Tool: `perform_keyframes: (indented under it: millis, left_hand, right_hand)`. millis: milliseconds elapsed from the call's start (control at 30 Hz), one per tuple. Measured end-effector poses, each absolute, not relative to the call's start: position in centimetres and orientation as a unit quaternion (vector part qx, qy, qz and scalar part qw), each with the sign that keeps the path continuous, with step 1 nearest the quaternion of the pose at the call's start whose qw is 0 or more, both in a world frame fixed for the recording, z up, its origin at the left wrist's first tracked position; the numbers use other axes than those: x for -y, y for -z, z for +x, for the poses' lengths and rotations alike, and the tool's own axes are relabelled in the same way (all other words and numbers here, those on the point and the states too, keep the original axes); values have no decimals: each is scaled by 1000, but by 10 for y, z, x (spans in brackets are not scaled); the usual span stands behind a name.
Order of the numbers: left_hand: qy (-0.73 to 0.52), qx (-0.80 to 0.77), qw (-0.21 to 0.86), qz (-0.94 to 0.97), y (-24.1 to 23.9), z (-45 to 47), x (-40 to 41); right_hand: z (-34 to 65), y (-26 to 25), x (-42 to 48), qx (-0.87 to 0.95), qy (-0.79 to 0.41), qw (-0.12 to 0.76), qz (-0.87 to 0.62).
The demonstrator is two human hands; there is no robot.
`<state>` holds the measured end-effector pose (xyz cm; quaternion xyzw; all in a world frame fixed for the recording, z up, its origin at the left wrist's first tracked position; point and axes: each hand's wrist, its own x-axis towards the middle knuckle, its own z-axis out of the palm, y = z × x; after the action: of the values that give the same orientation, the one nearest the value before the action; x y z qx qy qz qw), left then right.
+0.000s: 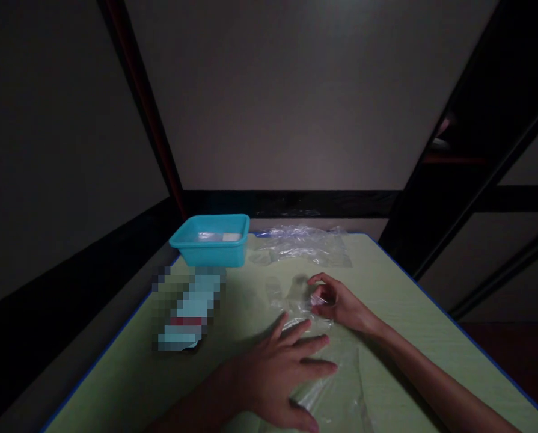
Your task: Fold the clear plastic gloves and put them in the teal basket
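Note:
A clear plastic bag [336,391] lies flat on the green table [408,313]. My left hand [278,376] rests palm down on the bag's near part, fingers spread. My right hand [338,304] pinches the bag's far edge between thumb and fingers, where the plastic is crumpled. The light is dim and the bag's outline is hard to trace.
A turquoise plastic tub [211,240] stands at the table's far left with something pale inside. A pile of clear plastic bags [305,245] lies at the far edge. A blurred-out object [187,310] lies left of my hands. Dark frame bars rise at right.

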<state>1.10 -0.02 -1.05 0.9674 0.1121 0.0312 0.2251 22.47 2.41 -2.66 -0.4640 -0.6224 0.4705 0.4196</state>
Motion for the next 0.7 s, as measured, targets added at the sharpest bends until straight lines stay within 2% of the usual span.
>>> perform_keyframes:
  millis: [367,700]
  left_hand:
    - [13,-127,161,979,2,18,-1]
    - [-12,-98,189,977,11,13,-8]
  right_hand:
    - [232,24,-26,632,-500,395,-441]
    - [242,18,-29,637,-361,426,-531]
